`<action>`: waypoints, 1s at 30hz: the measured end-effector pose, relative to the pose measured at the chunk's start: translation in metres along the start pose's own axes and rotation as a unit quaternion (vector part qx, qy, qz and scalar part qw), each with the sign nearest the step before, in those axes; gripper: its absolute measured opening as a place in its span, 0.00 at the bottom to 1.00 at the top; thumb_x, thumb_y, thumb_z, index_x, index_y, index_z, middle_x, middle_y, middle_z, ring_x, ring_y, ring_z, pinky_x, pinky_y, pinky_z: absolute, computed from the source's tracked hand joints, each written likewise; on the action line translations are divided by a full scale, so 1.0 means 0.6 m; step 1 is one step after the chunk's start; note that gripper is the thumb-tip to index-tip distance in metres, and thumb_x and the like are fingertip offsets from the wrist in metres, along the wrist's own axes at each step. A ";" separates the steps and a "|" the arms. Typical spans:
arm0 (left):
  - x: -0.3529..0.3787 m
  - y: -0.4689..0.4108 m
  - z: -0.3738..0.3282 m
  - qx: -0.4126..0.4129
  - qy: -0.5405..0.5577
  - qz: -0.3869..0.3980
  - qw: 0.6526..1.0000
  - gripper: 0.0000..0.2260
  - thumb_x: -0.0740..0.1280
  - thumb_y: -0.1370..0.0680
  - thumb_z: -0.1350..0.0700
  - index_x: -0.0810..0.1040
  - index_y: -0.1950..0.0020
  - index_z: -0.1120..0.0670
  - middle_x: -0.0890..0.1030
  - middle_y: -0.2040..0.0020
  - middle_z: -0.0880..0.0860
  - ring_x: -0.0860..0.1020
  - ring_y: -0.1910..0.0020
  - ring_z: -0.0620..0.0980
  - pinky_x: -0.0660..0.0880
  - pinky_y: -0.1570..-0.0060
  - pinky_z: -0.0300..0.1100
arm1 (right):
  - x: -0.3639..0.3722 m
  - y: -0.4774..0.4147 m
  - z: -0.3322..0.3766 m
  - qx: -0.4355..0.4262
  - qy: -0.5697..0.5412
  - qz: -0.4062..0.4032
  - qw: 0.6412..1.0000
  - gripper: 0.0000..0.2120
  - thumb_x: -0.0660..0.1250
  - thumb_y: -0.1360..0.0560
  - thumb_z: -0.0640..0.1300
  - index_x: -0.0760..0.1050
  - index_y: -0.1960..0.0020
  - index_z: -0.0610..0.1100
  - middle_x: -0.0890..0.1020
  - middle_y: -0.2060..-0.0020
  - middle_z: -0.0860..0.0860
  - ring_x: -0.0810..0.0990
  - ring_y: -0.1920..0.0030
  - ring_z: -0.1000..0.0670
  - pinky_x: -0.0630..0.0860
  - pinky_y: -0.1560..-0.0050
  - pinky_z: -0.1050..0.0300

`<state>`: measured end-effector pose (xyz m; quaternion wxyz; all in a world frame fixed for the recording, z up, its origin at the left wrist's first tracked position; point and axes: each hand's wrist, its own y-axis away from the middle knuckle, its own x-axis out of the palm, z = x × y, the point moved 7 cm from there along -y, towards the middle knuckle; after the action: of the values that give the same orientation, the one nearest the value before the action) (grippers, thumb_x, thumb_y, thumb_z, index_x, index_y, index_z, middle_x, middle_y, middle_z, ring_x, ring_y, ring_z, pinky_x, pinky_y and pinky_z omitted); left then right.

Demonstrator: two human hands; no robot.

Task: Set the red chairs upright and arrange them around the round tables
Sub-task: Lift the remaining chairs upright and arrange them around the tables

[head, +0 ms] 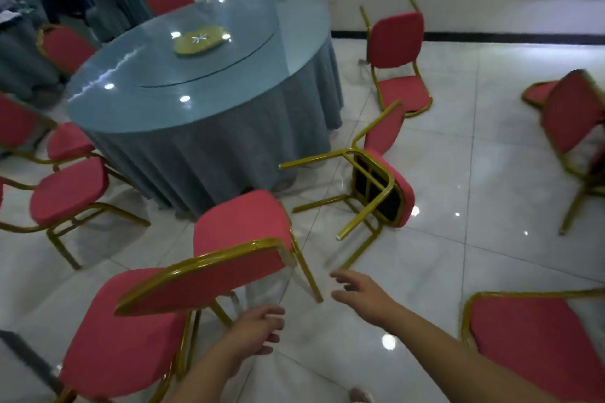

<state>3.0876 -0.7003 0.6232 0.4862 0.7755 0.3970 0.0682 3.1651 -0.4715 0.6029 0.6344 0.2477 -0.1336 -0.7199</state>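
A round table point(209, 144) with a grey-blue cloth and glass top stands left of centre. Right in front of me an upright red chair point(239, 229) with a gold frame faces the table. My left hand point(255, 329) hangs just below its backrest, fingers loosely curled, holding nothing. Stretched toward the floor to the right, my right hand point(360, 294) is free, fingers extended. Beyond it a red chair point(376, 180) lies tipped on its side, legs pointing left. Another toppled chair point(396, 62) lies on its back near the wall.
Several upright red chairs point(68, 196) ring the table's left and far sides. A near chair point(121, 347) stands at bottom left. More tipped chairs lie at the right edge point(573, 114) and bottom right point(530, 343). Glossy white tile floor point(458, 255) spreads between them.
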 end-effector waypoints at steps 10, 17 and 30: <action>0.269 -0.175 -0.282 0.025 0.035 0.126 0.991 0.08 0.65 0.21 0.61 0.79 0.43 0.55 0.81 0.55 0.56 0.80 0.62 0.51 0.79 0.61 0.43 | -0.392 0.024 -0.080 0.051 -0.068 -0.225 0.971 0.14 0.70 0.23 0.47 0.76 0.38 0.56 0.79 0.41 0.52 0.79 0.43 0.55 0.73 0.53 0.63; 0.362 -0.314 -0.515 0.018 0.032 0.174 0.984 0.05 0.67 0.22 0.58 0.78 0.48 0.56 0.79 0.58 0.54 0.79 0.60 0.52 0.79 0.55 0.45 | -0.601 -0.019 -0.052 0.111 -0.097 -0.332 0.932 0.08 0.69 0.22 0.44 0.80 0.44 0.53 0.82 0.47 0.48 0.81 0.47 0.48 0.77 0.48 0.52; 0.574 -0.488 -0.815 -0.043 0.052 0.143 0.987 0.05 0.61 0.19 0.62 0.73 0.55 0.57 0.72 0.65 0.55 0.70 0.69 0.50 0.66 0.67 0.41 | -0.901 -0.160 -0.102 0.134 -0.250 -0.404 0.870 0.08 0.68 0.23 0.40 0.81 0.46 0.48 0.83 0.51 0.44 0.83 0.50 0.46 0.78 0.51 0.53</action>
<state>2.9186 -0.0614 0.5433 0.4827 0.7981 0.3039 0.1942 3.1551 0.0807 0.6043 0.1945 0.1749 -0.2714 -0.9262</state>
